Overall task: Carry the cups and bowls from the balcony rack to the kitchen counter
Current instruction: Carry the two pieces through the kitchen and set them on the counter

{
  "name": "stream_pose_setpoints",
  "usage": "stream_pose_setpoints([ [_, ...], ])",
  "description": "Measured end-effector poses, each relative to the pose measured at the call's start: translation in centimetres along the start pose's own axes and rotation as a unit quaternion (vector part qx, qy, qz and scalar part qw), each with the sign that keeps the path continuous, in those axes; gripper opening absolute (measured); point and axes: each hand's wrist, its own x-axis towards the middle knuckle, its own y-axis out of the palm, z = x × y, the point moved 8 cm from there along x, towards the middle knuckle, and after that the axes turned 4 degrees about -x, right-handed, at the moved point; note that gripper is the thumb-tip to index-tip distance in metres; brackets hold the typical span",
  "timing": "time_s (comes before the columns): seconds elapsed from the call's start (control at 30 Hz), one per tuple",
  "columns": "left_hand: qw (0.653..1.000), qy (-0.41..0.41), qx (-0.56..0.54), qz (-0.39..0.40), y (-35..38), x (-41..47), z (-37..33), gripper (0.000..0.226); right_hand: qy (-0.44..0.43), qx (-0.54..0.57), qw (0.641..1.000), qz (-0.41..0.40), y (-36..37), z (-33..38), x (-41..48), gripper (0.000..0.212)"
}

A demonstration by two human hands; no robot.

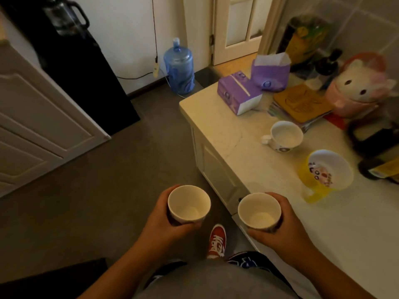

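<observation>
The worktop (248, 165) lies right. Our hands, left (164, 221) and right (282, 225), each wrap one upright cup (189, 205), (259, 211), ready to set down.

The left hand (160, 214) grips a white cup (189, 203) upright over the grey floor (86, 201), beside the counter's near-left edge. The right hand (282, 225) grips a second white cup (259, 211) upright, right at that edge of the counter (248, 160). On the counter, a white mug (285, 135) stands mid-surface, and a yellow cup (323, 173) tilts nearer the right edge. Two purple boxes (239, 91) sit at the far-left corner. A red shoe (217, 240) shows below.
</observation>
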Motion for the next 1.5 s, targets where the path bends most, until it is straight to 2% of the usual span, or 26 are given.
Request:
stream_pose_setpoints([
  [0.1, 1.000, -0.005, 0.000, 0.021, 0.8, 3.3, -2.2, 0.107, -0.009, 0.004, 1.000, -0.007, -1.1, 1.0, 3.7, 0.089],
  [0.33, 0.997, 0.001, 0.024, 0.077, 2.4, 11.3, -5.1, 0.089, 0.018, 0.022, 0.998, -0.058, -3.2, 1.6, 8.2, 0.092],
  [0.5, 0.984, 0.016, 0.053, 0.171, 4.8, 17.2, -6.9, 0.083, 0.065, 0.014, 0.987, -0.146, -4.4, 1.0, 9.0, 0.087],
  [0.67, 0.949, 0.042, 0.117, 0.290, 8.2, 22.3, -9.1, 0.089, 0.126, 0.015, 0.958, -0.257, -5.3, 1.0, 8.7, 0.083],
  [0.73, 0.929, 0.080, 0.158, 0.324, 9.5, 23.7, -9.9, 0.089, 0.149, 0.006, 0.944, -0.293, -5.2, 1.1, 8.3, 0.083],
  [0.93, 0.881, 0.202, 0.243, 0.353, 12.8, 25.4, -10.8, 0.084, 0.202, 0.014, 0.903, -0.379, -5.1, 0.6, 6.2, 0.085],
  [1.03, 0.865, 0.247, 0.252, 0.356, 14.2, 24.9, -11.1, 0.079, 0.217, 0.017, 0.897, -0.384, -5.0, 0.2, 4.7, 0.087],
  [1.23, 0.866, 0.219, 0.257, 0.369, 16.5, 23.1, -9.1, 0.076, 0.255, -0.006, 0.893, -0.372, -5.2, -1.7, 1.0, 0.089],
  [1.5, 0.868, 0.198, 0.272, 0.366, 17.5, 21.7, -7.1, 0.080, 0.255, -0.036, 0.902, -0.346, -5.8, -3.8, -1.5, 0.089],
])
